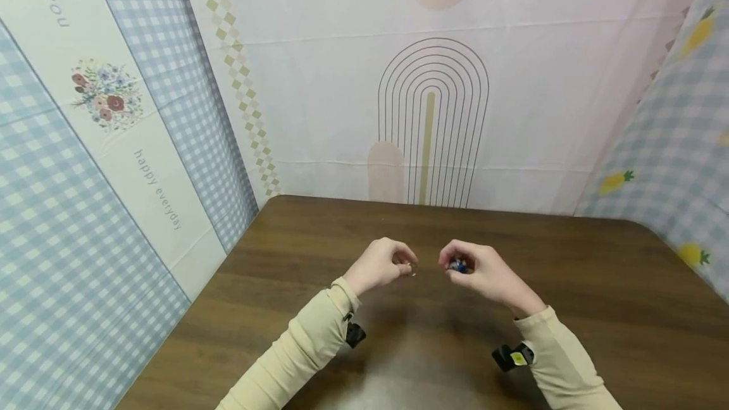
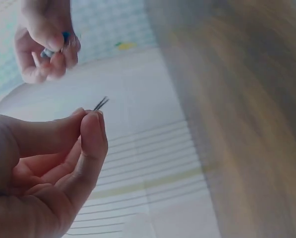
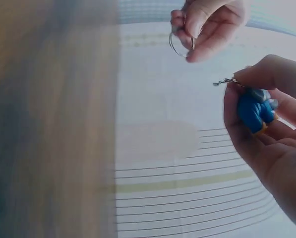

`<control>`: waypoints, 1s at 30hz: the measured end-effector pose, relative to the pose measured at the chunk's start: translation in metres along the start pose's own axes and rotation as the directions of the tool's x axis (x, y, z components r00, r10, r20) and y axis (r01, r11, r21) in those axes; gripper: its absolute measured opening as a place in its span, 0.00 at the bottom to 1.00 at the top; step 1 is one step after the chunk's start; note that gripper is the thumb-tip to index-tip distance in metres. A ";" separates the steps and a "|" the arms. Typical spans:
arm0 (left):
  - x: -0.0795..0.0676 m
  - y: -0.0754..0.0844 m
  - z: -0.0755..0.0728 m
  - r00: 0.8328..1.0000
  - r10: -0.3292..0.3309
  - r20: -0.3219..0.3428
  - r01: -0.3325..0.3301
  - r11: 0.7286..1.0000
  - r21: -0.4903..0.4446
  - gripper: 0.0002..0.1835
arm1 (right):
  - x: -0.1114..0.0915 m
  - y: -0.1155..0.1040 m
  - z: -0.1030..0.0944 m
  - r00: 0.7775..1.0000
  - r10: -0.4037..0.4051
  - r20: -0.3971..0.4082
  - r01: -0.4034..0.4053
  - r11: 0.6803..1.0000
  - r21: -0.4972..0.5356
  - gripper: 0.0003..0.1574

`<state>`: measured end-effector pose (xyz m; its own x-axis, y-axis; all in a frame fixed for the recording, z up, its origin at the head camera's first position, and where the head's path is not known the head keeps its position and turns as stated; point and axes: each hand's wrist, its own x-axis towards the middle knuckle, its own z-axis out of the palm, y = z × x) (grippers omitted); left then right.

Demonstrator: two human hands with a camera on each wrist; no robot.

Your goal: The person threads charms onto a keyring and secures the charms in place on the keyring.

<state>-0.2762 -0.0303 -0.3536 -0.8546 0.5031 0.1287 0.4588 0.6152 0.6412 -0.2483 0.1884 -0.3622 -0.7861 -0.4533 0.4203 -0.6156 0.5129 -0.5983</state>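
L hand point(image 1: 378, 264), just left of centre in the head view's lower half, pinches a thin metal ring point(image 3: 172, 46) btwn thumb & fingertips. R hand point(image 1: 484, 271), right of centre, has its fingers curled round a small blue figure point(image 3: 254, 113), w/ a short chain point(image 3: 223, 82) poking past thumb & index tip at upper right of the right wrist view. Ring & chain are apart, no contact.

Main risk IMO: ring slips or twists, b/c the pinch is narrow & the metal's prob. smooth. Chain could sag out of line too, since it's only held near one end. If the R grip eases, figure might roll out & drop onto the brown table point(image 1: 598, 258) below.

In the way: L fingers hide part of the ring, so can't tell if it has an opening; R fingers cover much of the figure in the head view. Black wrist cams point(image 1: 355, 335) by both cuffs, lower centre & lower right, might knock if forearms close in.

Around: pale patterned cloth point(image 1: 319, 93) upper centre, blue checked cloth point(image 1: 51, 207) at left edge, pineapple-print cloth point(image 1: 655, 144) at right edge.
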 end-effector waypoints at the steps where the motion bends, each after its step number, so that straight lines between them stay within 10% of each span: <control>1: 0.002 0.003 0.000 1.000 0.005 -0.008 -0.005 1.000 -0.022 0.07 | 0.001 0.000 -0.002 1.000 0.007 -0.015 -0.007 1.000 0.014 0.16; 16: 0.014 0.029 -0.005 0.992 0.039 -0.118 -0.073 0.952 -0.297 0.07 | 0.007 -0.001 -0.018 0.975 -0.188 -0.119 0.182 0.981 -0.060 0.18; 30: 0.019 0.028 -0.001 0.988 0.017 -0.153 -0.069 0.936 -0.345 0.04 | 0.015 0.000 -0.014 0.918 -0.287 -0.275 0.252 0.955 -0.155 0.12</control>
<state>-0.2792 -0.0040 -0.3324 -0.8741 0.4143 0.2537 0.4046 0.3318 0.8522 -0.2607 0.1922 -0.3466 -0.5600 -0.3627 0.7448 -0.7949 0.4884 -0.3599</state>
